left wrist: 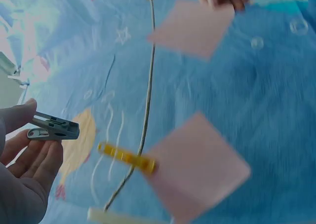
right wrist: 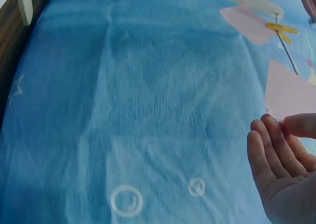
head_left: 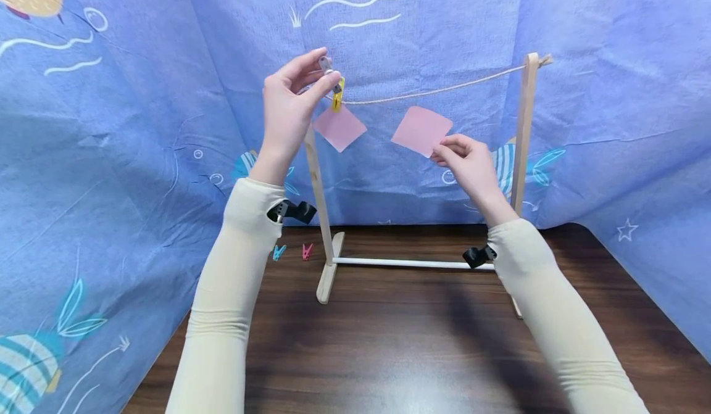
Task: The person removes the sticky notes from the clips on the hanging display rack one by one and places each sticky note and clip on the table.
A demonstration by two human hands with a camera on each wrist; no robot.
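My left hand pinches a grey clothespin between thumb and fingers, near the left end of a string. Just by it, a yellow clothespin clips one pink paper square to the string by a corner. With thumb and fingertips, my right hand grips the lower right corner of a second pink paper square. That square is held up just below the middle of the string. In the right wrist view, part of this paper is cut off at the edge.
A wooden stand with a left post, a right post and a white bottom bar carries the string. A blue clothespin and a red clothespin lie on the dark wooden table. A patterned blue cloth hangs behind.
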